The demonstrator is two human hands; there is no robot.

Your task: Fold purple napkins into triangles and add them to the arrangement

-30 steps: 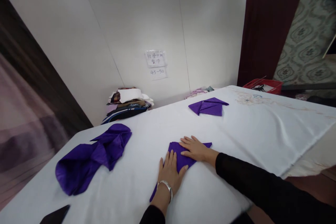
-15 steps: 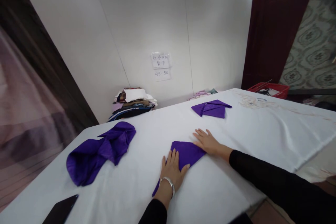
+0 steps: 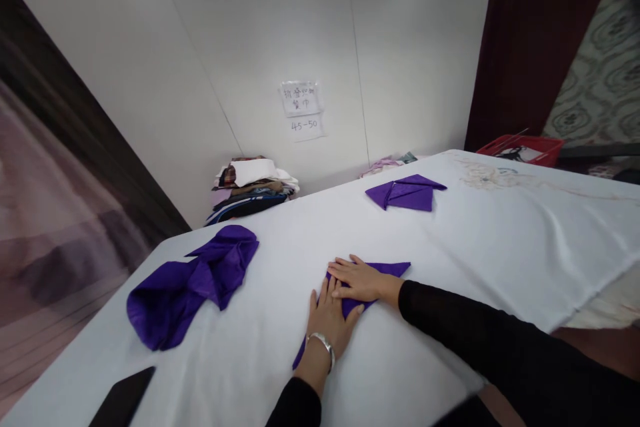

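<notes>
A purple cloth napkin (image 3: 389, 269), folded to a triangle, lies flat on the white tablecloth (image 3: 280, 360) in front of me. My left hand (image 3: 331, 321), with a silver bracelet at its wrist, rests flat on the napkin's left part with fingers stretched out. Across its upper middle lies my right hand (image 3: 357, 279), flat too, its fingertips over or against the left fingertips. The two hands hide much of the cloth; its right point and lower left tip show. Neither hand grips anything.
To the left lies a crumpled purple cloth (image 3: 200, 283), with a dark flat device (image 3: 123, 397) nearer me. A folded purple napkin (image 3: 407, 192) lies further back. Beyond the far edge are stacked clothes (image 3: 253, 187) and a red basket (image 3: 543, 149).
My right hand has moved left, from the napkin's right corner onto its middle beside the left fingers. The right corner now shows uncovered. My left hand stays put on the cloth.
</notes>
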